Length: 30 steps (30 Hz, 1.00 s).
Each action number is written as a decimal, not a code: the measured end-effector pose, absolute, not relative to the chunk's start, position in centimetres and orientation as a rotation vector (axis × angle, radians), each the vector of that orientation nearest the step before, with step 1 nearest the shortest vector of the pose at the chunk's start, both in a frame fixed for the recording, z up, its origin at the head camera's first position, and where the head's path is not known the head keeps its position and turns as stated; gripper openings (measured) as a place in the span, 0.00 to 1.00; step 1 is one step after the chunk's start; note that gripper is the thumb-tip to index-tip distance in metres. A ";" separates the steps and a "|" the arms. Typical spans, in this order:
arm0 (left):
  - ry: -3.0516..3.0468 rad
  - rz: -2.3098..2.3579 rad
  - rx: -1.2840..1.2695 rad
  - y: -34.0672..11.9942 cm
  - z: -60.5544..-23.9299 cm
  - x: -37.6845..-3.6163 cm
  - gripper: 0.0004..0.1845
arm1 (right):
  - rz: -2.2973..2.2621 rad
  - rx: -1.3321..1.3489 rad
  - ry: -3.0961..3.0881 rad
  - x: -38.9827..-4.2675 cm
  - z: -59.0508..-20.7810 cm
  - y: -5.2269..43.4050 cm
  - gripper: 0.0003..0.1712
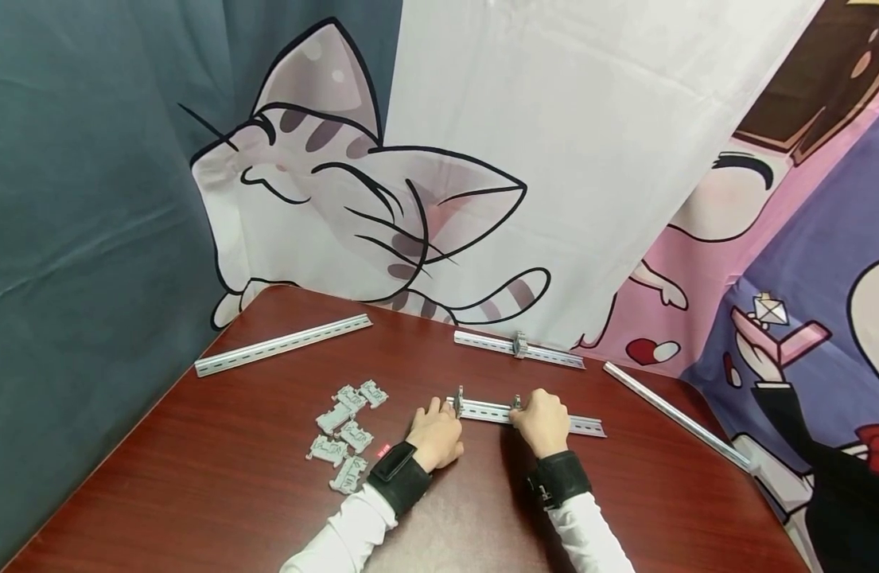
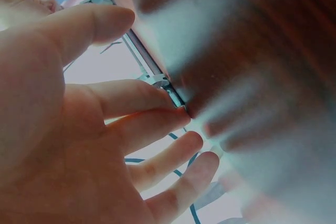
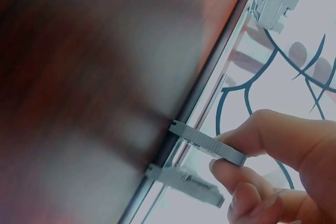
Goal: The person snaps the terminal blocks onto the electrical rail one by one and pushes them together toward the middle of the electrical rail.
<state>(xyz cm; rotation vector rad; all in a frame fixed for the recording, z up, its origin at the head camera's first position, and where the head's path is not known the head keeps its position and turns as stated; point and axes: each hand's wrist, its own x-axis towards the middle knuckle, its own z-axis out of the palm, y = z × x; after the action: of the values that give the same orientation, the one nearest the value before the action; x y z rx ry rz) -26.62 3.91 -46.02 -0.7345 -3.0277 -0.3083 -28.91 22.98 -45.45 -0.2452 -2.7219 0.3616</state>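
Seen from overhead: a dark red wooden table (image 1: 217,477), its far edge pressed against hanging cartoon-cat curtains (image 1: 382,207), its left and right edges falling away toward the near corners. Worked at the table's middle: a short metal rail (image 1: 539,418), lying crosswise, near end to the left, other end pointing toward the right edge. Left hand (image 1: 435,434) set at the rail's left end beside an upright grey clip (image 1: 458,400), fingers relaxed and fairly straight in the wrist view, tips touching the rail's edge, nothing gripped. Right hand (image 1: 546,422) placed over the rail's middle, thumb and forefinger pinching a second grey clip (image 3: 210,142) seated on the rail, with a third clip (image 3: 186,182) just beside it and another (image 3: 273,1) farther along. Heaped left of the left hand: a loose pile of grey clips (image 1: 346,434), well short of the left edge. Open tabletop toward the near edge and the left corner. Laid near the far edge: a long rail (image 1: 281,344) at left and a shorter rail (image 1: 518,348) carrying one clip at centre; along the right edge, a slim rail (image 1: 675,418). Worn on both wrists: black straps over white sleeves. Small red label (image 1: 383,450) by the left wrist, writing too small to read.
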 end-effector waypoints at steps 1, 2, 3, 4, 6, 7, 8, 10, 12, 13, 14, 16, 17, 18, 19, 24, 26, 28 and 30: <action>-3.032 -0.309 -0.733 3.9 -46.1 -26.6 0.19 | 0.368 -0.255 -2.723 -28.9 -45.5 23.1 0.23; -3.036 -0.308 -0.733 3.9 -46.1 -26.6 0.20 | 0.372 -0.266 -2.724 -28.8 -45.5 23.2 0.22; -3.039 -0.306 -0.732 3.9 -46.1 -26.6 0.21 | 0.375 -0.278 -2.728 -28.8 -45.5 23.4 0.22; -3.041 -0.304 -0.732 3.9 -46.1 -26.7 0.21 | 0.380 -0.290 -2.732 -28.7 -45.6 23.5 0.21; -3.043 -0.301 -0.733 3.9 -46.2 -26.7 0.21 | 0.393 -0.306 -2.736 -28.6 -45.5 23.6 0.20; -3.041 -0.299 -0.734 3.9 -46.2 -26.7 0.20 | 0.399 -0.307 -2.736 -28.6 -45.5 23.7 0.20; -3.040 -0.298 -0.736 3.9 -46.2 -26.7 0.19 | 0.399 -0.306 -2.734 -28.5 -45.5 23.8 0.20; -3.034 -0.295 -0.739 3.9 -46.1 -26.8 0.18 | 0.402 -0.302 -2.729 -28.5 -45.4 23.8 0.19; -3.029 -0.290 -0.740 3.9 -46.1 -26.8 0.17 | 0.399 -0.301 -2.723 -28.5 -45.4 23.9 0.19; -3.029 -0.290 -0.741 3.9 -46.1 -26.8 0.16 | 0.399 -0.303 -2.722 -28.5 -45.4 23.9 0.19; -3.030 -0.290 -0.742 3.9 -46.1 -26.8 0.16 | 0.399 -0.308 -2.721 -28.5 -45.4 23.9 0.19; -3.033 -0.291 -0.742 3.9 -46.0 -26.8 0.17 | 0.399 -0.315 -2.720 -28.5 -45.4 24.0 0.18; -3.035 -0.292 -0.742 3.9 -46.0 -26.8 0.17 | 0.397 -0.316 -2.718 -28.5 -45.4 24.0 0.18; -3.037 -0.293 -0.742 3.9 -46.0 -26.8 0.17 | 0.397 -0.318 -2.717 -28.5 -45.4 23.9 0.18; -3.039 -0.293 -0.743 3.9 -46.1 -26.8 0.17 | 0.396 -0.320 -2.715 -28.5 -45.4 23.9 0.18; -3.034 -0.295 -0.744 3.9 -46.1 -26.8 0.17 | 0.390 -0.328 -2.708 -28.4 -45.4 23.8 0.18; -3.031 -0.298 -0.746 3.9 -46.1 -26.8 0.17 | 0.385 -0.331 -2.705 -28.4 -45.3 23.7 0.17; -3.032 -0.299 -0.747 3.9 -46.1 -26.8 0.17 | 0.380 -0.333 -2.699 -28.3 -45.3 23.7 0.17; -3.036 -0.299 -0.747 3.9 -46.1 -26.8 0.17 | 0.375 -0.334 -2.693 -28.3 -45.4 23.7 0.18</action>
<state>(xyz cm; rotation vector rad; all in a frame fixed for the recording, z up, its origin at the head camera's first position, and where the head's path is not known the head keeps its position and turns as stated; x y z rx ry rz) -26.82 3.91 -46.06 -0.7469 -3.0357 -0.2992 -28.29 23.67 -45.36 -0.3344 -2.6926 0.3751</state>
